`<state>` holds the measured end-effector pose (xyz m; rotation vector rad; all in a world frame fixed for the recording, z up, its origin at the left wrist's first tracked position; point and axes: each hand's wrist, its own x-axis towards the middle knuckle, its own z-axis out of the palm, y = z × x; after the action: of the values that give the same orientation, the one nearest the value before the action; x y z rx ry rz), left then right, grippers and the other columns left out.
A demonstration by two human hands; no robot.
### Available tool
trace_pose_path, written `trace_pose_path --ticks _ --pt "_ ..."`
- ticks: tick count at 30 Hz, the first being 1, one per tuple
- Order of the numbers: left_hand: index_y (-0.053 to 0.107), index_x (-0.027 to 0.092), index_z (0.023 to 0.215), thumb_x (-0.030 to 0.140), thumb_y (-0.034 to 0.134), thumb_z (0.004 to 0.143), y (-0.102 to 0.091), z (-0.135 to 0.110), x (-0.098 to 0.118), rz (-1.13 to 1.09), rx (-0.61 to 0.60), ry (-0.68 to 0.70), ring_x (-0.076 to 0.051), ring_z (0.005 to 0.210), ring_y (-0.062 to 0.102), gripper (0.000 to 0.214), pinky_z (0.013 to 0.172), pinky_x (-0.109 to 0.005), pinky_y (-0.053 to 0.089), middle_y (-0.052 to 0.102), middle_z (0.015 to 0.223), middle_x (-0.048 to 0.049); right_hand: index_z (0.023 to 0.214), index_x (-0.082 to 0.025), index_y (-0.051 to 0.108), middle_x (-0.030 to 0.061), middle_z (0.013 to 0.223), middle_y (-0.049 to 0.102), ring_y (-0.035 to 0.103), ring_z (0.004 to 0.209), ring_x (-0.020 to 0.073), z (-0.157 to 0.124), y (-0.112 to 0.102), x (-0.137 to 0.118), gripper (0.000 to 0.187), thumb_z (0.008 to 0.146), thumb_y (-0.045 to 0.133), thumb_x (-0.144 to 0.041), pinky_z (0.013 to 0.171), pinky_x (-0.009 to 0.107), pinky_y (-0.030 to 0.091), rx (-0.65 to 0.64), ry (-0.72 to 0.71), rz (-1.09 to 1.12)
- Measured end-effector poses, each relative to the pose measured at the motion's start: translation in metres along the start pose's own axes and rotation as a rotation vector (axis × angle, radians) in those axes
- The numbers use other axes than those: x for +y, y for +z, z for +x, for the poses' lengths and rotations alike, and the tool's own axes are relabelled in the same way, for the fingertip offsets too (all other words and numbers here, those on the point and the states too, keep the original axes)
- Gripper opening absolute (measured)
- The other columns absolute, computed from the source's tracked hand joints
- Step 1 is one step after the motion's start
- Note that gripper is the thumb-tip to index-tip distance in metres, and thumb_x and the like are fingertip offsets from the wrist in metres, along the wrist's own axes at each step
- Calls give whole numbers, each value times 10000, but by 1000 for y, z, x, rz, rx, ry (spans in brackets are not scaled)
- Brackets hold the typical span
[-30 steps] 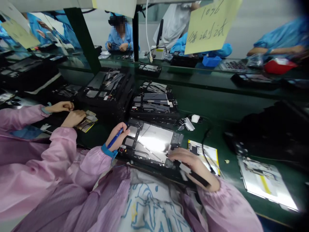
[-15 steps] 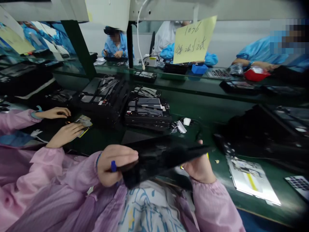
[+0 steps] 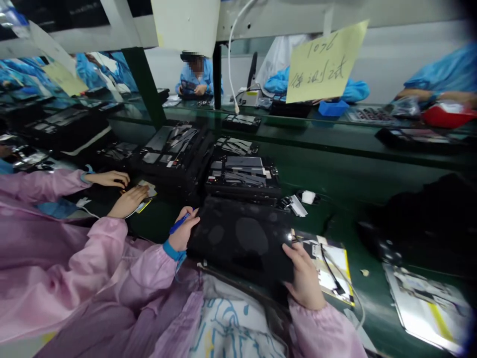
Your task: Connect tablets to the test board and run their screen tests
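A black device panel [image 3: 240, 238] lies flat in front of me with its dark back side up. My left hand [image 3: 184, 231] grips its left edge and also pinches a blue pen [image 3: 179, 223] between the fingers. My right hand [image 3: 303, 276] holds the panel's lower right corner, fingers curled over the edge. Under that corner lies a yellow-edged card [image 3: 331, 266] with a thin black cable across it.
Stacks of opened black devices [image 3: 242, 174] stand behind the panel. A neighbour in a pink sleeve has both hands [image 3: 126, 199] on parts to my left. A small white part [image 3: 308, 197] and a silver sheet [image 3: 428, 308] lie right. People in blue sit across the bench.
The panel, first lying open side up, was lifted on edge and now lies turned over, dark back up. Both my hands stayed on its edges.
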<state>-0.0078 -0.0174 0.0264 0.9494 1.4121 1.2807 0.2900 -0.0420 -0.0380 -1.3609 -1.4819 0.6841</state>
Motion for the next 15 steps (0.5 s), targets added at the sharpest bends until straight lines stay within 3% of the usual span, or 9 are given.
trace_pose_path --ticks 4,8,12,15 --pt "308 236 776 201 537 713 -7 10 -4 8 -72 -13 -135 742 610 240 726 -311 503 631 841 31 674 -204 579 39 592 619 615 587 206 0 9 0 409 778 535 -597 543 332 499 21 295 184" --pt "320 231 764 231 527 737 -7 15 -11 209 -103 68 -150 850 618 209 782 -313 492 640 899 12 568 -182 532 5 484 546 515 463 137 0 7 6 461 676 666 -610 448 261 412 67 490 319" --pt "362 228 758 256 539 727 -14 22 -14 483 -60 195 -188 1018 610 182 850 -326 474 633 880 -9 793 -143 644 26 669 639 514 473 101 2 -2 10 456 678 684 -582 450 241 405 129 550 429" --pt "373 228 735 274 540 734 -21 27 -4 672 -64 223 -207 990 622 174 825 -340 480 598 751 0 1011 -146 644 27 729 651 557 511 111 3 -12 10 495 719 669 -544 461 236 420 132 588 429"
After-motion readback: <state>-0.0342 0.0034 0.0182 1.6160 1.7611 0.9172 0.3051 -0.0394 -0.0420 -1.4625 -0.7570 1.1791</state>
